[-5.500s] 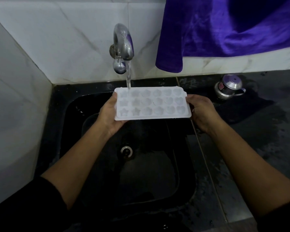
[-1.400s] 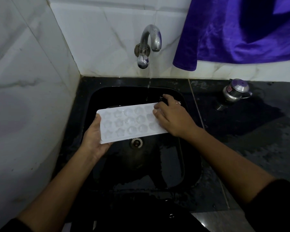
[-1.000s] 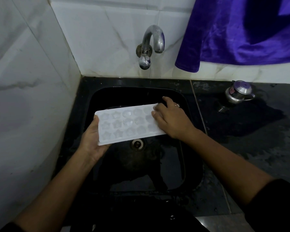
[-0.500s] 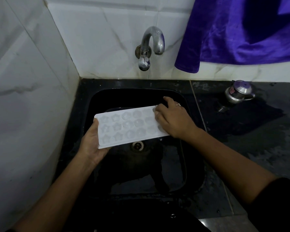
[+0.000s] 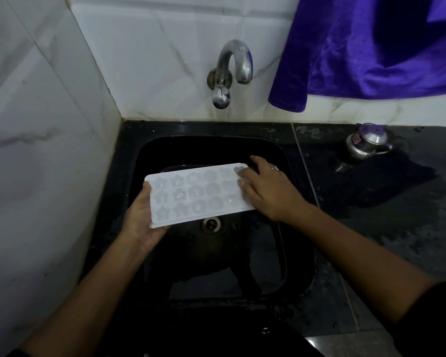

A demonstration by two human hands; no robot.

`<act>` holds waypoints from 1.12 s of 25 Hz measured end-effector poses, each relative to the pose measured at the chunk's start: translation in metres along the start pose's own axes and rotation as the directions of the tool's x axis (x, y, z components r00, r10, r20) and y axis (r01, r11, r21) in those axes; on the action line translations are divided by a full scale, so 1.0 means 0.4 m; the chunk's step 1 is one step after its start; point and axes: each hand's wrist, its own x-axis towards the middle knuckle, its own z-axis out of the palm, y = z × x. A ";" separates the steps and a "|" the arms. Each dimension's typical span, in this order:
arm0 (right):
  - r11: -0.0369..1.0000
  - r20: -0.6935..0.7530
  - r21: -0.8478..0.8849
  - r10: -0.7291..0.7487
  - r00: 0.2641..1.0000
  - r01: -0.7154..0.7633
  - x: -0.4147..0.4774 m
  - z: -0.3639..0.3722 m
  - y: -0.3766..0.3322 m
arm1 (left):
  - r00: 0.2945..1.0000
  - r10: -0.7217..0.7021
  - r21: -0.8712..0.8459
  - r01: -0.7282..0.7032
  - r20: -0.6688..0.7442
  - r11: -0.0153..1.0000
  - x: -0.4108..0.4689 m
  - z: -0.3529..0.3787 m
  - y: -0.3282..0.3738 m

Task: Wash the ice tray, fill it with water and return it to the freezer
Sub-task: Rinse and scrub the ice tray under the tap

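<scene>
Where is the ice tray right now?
Head view, centre: the ice tray is over the sink, in front of the tap, the left hand gripping its left end and the right hand resting on its right end.

The ice tray [image 5: 198, 194] is now being held lower over the sink [image 5: 139, 155], clear of the tap [image 5: 232, 63]. The right hand [image 5: 268, 191] is lying fingers-flat over its right-end cells, no longer gripping that edge.

No text can be read; the red label [image 5: 356, 141] on the steel pot [image 5: 368, 148] is illegible.
</scene>
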 end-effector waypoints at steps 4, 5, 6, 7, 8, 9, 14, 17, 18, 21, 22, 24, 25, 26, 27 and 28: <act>1.000 -0.015 0.005 0.027 1.000 -0.027 0.009 -0.005 -0.018 | 1.000 0.002 0.010 -0.002 0.009 1.000 0.001 -0.009 -0.009; 1.000 0.000 -0.008 -0.006 1.000 0.006 0.004 0.002 -0.020 | 1.000 0.009 0.011 -0.009 0.008 1.000 0.000 -0.013 -0.005; 0.999 0.007 -0.021 -0.029 1.000 0.029 0.002 0.007 -0.016 | 1.000 0.011 0.008 -0.011 0.005 1.000 -0.002 -0.017 -0.002; 0.999 0.008 -0.026 -0.021 1.000 0.021 0.004 0.006 -0.011 | 1.000 0.006 0.002 -0.006 0.002 1.000 -0.004 -0.019 -0.001; 1.000 0.000 -0.019 0.006 1.000 -0.006 0.009 0.005 -0.009 | 1.000 -0.002 -0.002 0.002 -0.002 1.000 -0.006 -0.021 -0.002; 0.999 -0.002 -0.007 0.037 0.999 -0.037 0.013 0.002 -0.012 | 1.000 -0.009 -0.002 0.009 0.000 1.000 -0.009 -0.020 -0.006; 1.000 0.028 -0.016 -0.023 0.999 0.024 0.011 0.009 -0.020 | 1.000 0.001 -0.004 -0.001 -0.005 1.000 -0.005 -0.028 -0.012; 0.999 0.003 0.003 0.052 0.999 -0.052 0.022 0.005 -0.022 | 1.000 -0.001 0.011 0.001 0.011 1.000 -0.007 -0.024 -0.022; 0.997 0.011 0.043 0.061 0.998 -0.061 0.025 0.007 -0.027 | 1.000 0.009 0.021 -0.009 0.005 1.000 -0.006 -0.023 -0.024; 0.979 0.076 0.170 0.097 0.992 -0.109 0.030 0.010 -0.031 | 1.000 0.022 0.024 -0.021 -0.019 0.999 0.000 -0.020 -0.021; 0.969 0.098 0.196 0.130 0.987 -0.147 0.037 0.008 -0.028 | 1.000 0.015 0.022 -0.014 -0.020 1.000 0.001 -0.020 -0.020; 0.926 0.160 0.302 0.186 0.969 -0.228 0.053 0.000 -0.027 | 1.000 0.005 0.019 -0.004 -0.011 1.000 0.001 -0.019 -0.019; 0.905 0.188 0.344 0.195 0.963 -0.251 0.058 -0.005 -0.029 | 1.000 0.006 0.019 -0.006 -0.012 1.000 0.001 -0.021 -0.019; 0.900 0.207 0.348 0.199 0.958 -0.262 0.060 -0.013 -0.033 | 1.000 0.009 0.020 -0.009 -0.018 1.000 0.003 -0.022 -0.019; 0.934 0.227 0.262 0.185 0.956 -0.243 0.062 -0.024 -0.035 | 1.000 0.010 0.020 -0.009 -0.019 1.000 0.006 -0.024 -0.020; 0.973 0.229 0.121 0.166 0.959 -0.197 0.064 -0.039 -0.040 | 1.000 0.005 0.020 -0.004 -0.010 1.000 0.007 -0.026 -0.021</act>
